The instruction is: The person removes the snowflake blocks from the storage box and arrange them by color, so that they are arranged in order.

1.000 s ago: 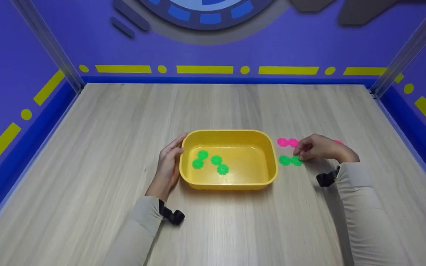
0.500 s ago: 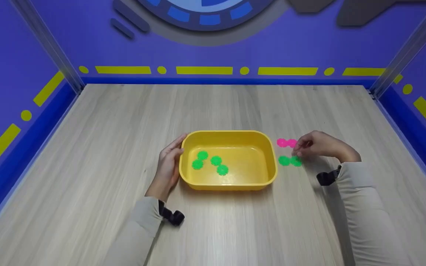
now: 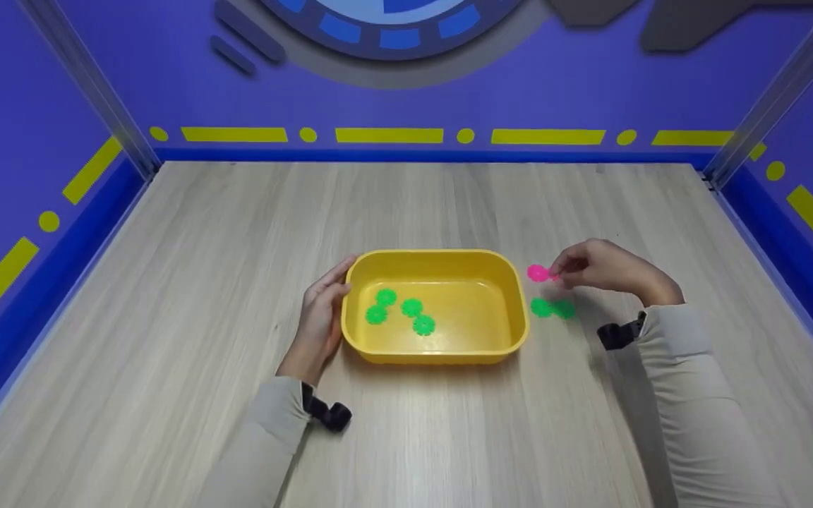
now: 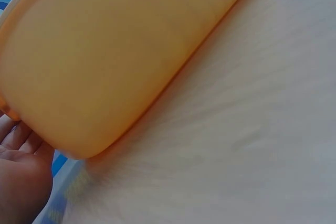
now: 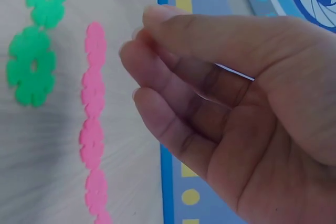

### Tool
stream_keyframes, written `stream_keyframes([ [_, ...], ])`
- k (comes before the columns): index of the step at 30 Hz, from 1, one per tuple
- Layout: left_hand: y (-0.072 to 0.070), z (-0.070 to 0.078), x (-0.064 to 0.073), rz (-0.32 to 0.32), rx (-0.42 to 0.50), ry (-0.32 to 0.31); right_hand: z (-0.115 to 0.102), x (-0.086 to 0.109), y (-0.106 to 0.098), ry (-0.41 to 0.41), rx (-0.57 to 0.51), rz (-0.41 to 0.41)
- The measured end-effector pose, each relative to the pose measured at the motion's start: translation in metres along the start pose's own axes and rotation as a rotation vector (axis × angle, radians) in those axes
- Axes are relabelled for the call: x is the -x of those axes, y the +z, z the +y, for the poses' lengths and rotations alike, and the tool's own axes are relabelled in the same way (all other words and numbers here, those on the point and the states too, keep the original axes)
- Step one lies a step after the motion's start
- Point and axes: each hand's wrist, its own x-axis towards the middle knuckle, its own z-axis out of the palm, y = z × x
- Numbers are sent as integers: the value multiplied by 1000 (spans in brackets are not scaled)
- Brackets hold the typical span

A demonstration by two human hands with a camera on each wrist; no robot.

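Note:
My left hand (image 3: 320,310) holds the left end of a yellow plastic bin (image 3: 436,358), its thumb at the rim. In the left wrist view, fingers (image 4: 23,139) lie against the bin's outer end wall. My right hand (image 3: 607,269) hovers over a chain of pink notched discs (image 3: 538,273), partly covering it. In the right wrist view its fingers are loosely bent with nothing visible between them, and the pink chain (image 5: 92,142) lies on the table beside the fingertips. Nearer me lies a joined pair of green notched discs (image 3: 542,307), right of the bin.
Inside the bin, towards its left, lie two joined pairs of green discs (image 3: 377,314). The wood-grain table (image 3: 406,204) is bounded by blue panels (image 3: 406,106) at the back and both sides.
My right hand has lifted from the green pair beside the bin and moved away from me, over the pink chain. The left hand and the bin stay put.

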Motion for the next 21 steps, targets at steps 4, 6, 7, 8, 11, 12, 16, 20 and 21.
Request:
stream_keyframes([
  [4, 0, 0, 0, -1, 4, 2, -9, -1, -2, 5, -11, -19],
  [6, 0, 0, 0, -1, 5, 3, -14, -1, -3, 6, -15, -30],
  [7, 0, 0, 0, 0, 4, 3, -17, -1, -4, 7, -21, -36],
  [8, 0, 0, 0, -1, 2, 2, -20, -2, -4, 7, -23, -42],
  [11, 0, 0, 0, 7, 1, -3, -28, -4, -4, -7, -25, -50],
  [12, 0, 0, 0, 10, 0, -6, -31, -5, -4, -10, -25, -51],
  [16, 0, 0, 0, 19, -2, -14, -42, -7, -4, -39, -5, -50],
  [20, 1, 0, 0, 10, -2, -11, -51, -11, -3, -49, -4, -61],
  [21, 1, 1, 1, 11, -1, -11, -53, -12, -3, -53, -7, -64],
])
